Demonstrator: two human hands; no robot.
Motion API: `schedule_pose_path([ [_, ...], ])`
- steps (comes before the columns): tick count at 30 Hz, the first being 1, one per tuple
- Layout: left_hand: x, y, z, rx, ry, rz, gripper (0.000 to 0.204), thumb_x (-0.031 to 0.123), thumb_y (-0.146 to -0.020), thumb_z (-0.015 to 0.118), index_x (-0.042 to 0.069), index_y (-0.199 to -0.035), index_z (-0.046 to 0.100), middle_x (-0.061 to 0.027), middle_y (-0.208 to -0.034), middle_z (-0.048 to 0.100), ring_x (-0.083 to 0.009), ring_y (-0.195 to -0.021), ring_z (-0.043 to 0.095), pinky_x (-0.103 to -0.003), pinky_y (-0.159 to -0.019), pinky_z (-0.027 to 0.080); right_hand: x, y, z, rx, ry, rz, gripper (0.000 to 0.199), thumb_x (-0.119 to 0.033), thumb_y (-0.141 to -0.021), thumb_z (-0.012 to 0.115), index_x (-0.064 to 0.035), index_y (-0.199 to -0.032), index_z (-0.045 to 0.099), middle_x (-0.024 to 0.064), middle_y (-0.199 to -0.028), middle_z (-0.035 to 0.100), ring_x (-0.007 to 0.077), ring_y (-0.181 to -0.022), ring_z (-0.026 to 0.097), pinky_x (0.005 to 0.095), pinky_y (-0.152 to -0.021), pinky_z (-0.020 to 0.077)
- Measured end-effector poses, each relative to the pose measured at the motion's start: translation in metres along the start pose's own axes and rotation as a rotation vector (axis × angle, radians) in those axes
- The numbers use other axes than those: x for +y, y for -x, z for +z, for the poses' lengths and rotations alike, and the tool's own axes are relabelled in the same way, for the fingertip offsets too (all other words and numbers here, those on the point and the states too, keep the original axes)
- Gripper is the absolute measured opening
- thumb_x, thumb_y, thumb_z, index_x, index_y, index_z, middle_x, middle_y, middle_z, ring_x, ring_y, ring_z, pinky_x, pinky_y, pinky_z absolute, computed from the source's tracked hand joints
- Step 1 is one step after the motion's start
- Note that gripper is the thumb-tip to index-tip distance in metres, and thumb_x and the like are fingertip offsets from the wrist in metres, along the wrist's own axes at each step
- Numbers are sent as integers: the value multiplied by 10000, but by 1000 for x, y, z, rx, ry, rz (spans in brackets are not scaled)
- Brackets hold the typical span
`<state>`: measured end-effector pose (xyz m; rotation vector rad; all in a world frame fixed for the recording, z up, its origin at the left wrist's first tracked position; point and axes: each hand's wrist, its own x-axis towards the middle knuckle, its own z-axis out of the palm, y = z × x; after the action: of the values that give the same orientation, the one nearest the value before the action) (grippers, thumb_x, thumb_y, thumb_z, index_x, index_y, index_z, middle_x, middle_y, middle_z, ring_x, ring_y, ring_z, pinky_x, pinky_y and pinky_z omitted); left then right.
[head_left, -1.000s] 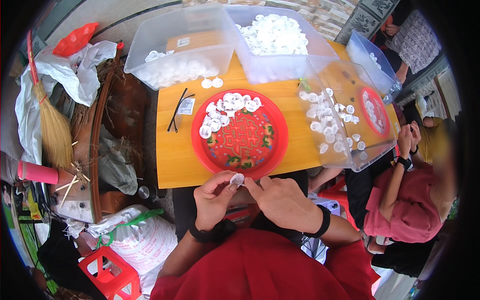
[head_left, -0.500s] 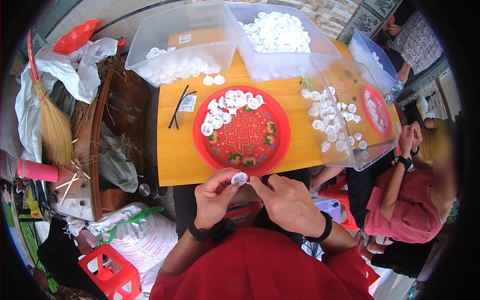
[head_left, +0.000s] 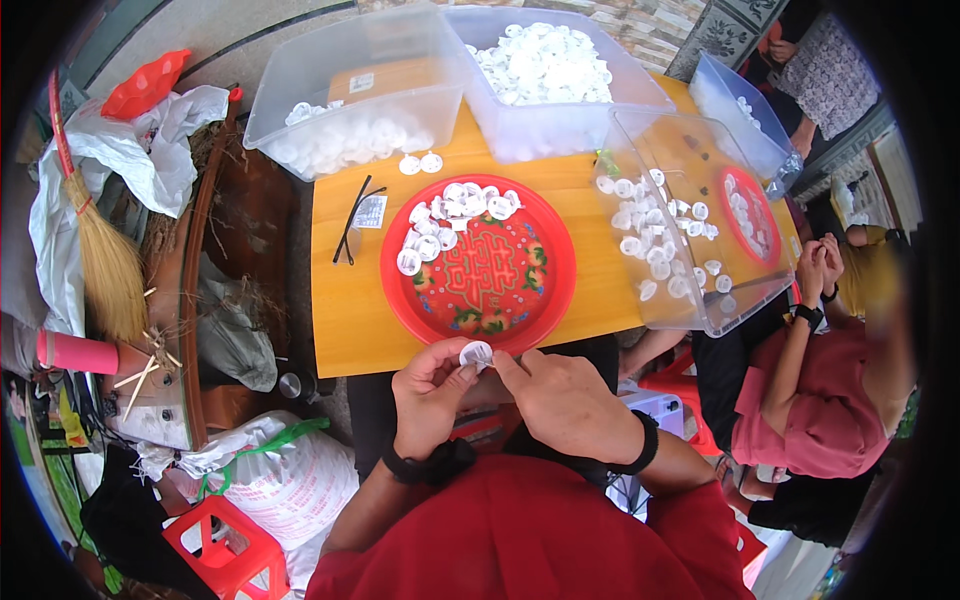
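Observation:
Just in front of the red tray's near rim, my left hand (head_left: 432, 395) pinches a small white round plastic piece (head_left: 476, 355) between thumb and fingers. My right hand (head_left: 572, 405) is closed beside it, index finger stretched to the piece's right edge. Something thin seems to sit at that fingertip, too small to make out. The red round tray (head_left: 553, 300), with a printed flower pattern, lies on the table. Similar white round pieces (head_left: 428, 245) are heaped along its far left side.
Clear plastic bins (head_left: 290, 125) with white pieces stand at the back of the yellow table (head_left: 345, 330). A transparent lid or bin (head_left: 700, 320) covers more pieces at right. Black glasses (head_left: 350, 225) lie left of the tray. A co-worker (head_left: 810, 400) sits at right; a red stool (head_left: 225, 550) stands lower left.
The view has shifted slightly. My hands stay together at the same place, and the white piece has tilted a little between my fingers.

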<state>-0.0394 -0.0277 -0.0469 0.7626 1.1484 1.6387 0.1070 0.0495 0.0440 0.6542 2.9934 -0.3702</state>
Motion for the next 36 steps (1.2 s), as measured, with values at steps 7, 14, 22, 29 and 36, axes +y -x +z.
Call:
schedule_pose_path([
  [7,1,-4,1,18,135,17,255,-87,-837,544,-44,-1088,555,-99,-998,629,-130,-885,604,-254,-759,513,-6,16,10,185,-174,174,461,-48,-719,549,64,-1164,505,145,-773,538,265,-659,596,342,-544,480],
  [14,0,-3,6,33,127,74,258,-102,-833,544,-55,-1087,545,-125,-1052,609,-156,-926,602,-277,-789,526,-8,16,13,231,-138,176,445,-53,-715,556,63,-1144,526,131,-746,522,248,-635,588,328,-525,475],
  [22,-3,0,8,17,56,127,251,-114,-827,548,-52,-1071,551,-137,-1135,569,-153,-933,594,-271,-798,517,-12,12,13,255,-95,144,448,-89,-722,574,97,-1126,517,128,-720,532,232,-611,590,315,-499,472],
  [29,-10,2,7,29,-59,191,256,-141,-814,542,-43,-1050,564,-124,-1116,572,-150,-934,591,-269,-801,512,-8,2,6,77,-6,86,339,-102,-735,577,128,-980,531,152,-689,573,253,-594,613,325,-509,477],
  [36,1,-7,0,20,58,71,259,-118,-823,533,-43,-1070,549,-137,-1051,606,-169,-897,601,-282,-774,510,21,0,10,270,-585,117,174,-111,-769,603,28,-857,549,178,-684,583,338,-625,595,406,-566,456],
])
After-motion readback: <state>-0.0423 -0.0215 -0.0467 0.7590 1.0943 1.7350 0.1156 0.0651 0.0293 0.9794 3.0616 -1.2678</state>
